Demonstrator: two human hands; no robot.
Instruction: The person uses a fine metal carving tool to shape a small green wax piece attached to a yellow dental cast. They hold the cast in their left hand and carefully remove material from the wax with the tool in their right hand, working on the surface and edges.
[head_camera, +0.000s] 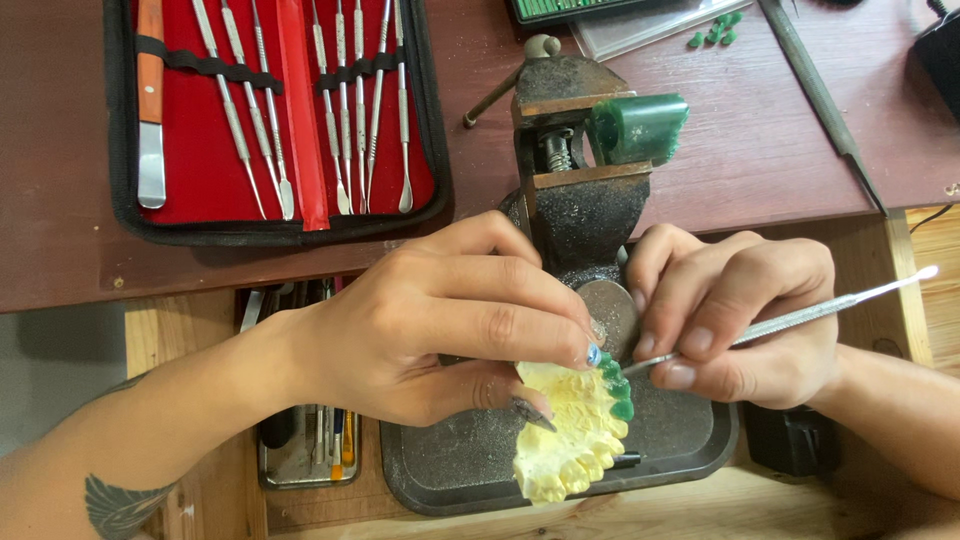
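Yellow plaster teeth model (565, 435) rests on the vise's base (450, 470), pinned by the left hand (440, 325) so the right hand (735, 320), pinching a metal pick (800, 318), can work the green wax (615, 385).

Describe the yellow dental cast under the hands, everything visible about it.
The dental cast is pale yellow and looks like plaster, shaped as an arch of teeth with a chalky, uneven surface. Green wax-like teeth line its upper right edge. It lies tilted over the dark metal tray at the vise base. The left hand steadies it with fingertips on its top, and the right hand brings a slim metal carving tool to the green part.
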